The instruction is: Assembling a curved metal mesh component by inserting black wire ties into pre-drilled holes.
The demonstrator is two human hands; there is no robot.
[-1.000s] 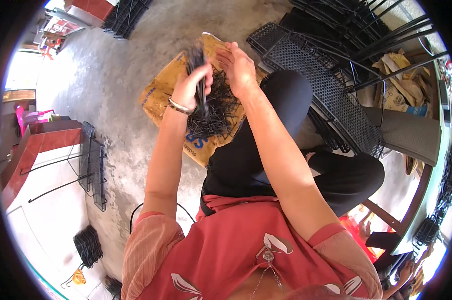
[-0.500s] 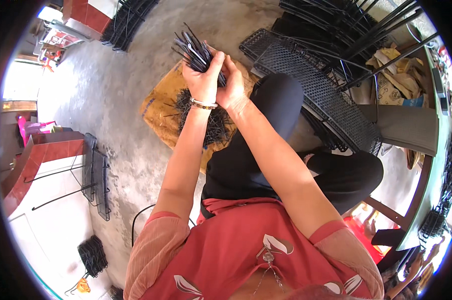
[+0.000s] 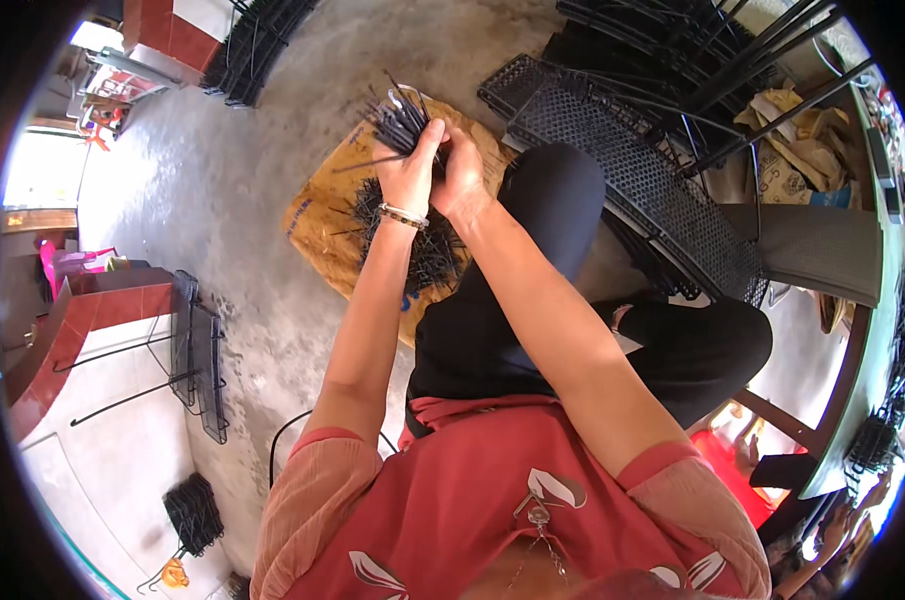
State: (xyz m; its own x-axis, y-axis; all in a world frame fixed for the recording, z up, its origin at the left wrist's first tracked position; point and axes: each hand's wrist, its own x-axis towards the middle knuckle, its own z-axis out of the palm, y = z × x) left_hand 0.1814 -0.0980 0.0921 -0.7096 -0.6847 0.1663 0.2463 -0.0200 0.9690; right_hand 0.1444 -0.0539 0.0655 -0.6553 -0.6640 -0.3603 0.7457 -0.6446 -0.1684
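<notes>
Both my hands are wrapped round a bundle of thin black rods, whose ends fan out toward the upper left. My left hand, with bracelets at its wrist, grips the bundle from the left and below. Pressed against it on the right is my right hand, its fingers curled round the lower end of the rods, which is mostly hidden. One rod sticks out sideways to the left of my left hand. Beneath my hands, a loose heap of similar black rods lies on a yellow-brown sheet on the floor.
Black mesh racks are stacked to the right, beside my bent knee. Crumpled brown paper lies further right. A black wire rack leans by the tiled ledge at left. Concrete floor surrounds the sheet.
My hands have lowered slightly with the bundle. The rods have shifted in my grip, and one now points out to the left.
</notes>
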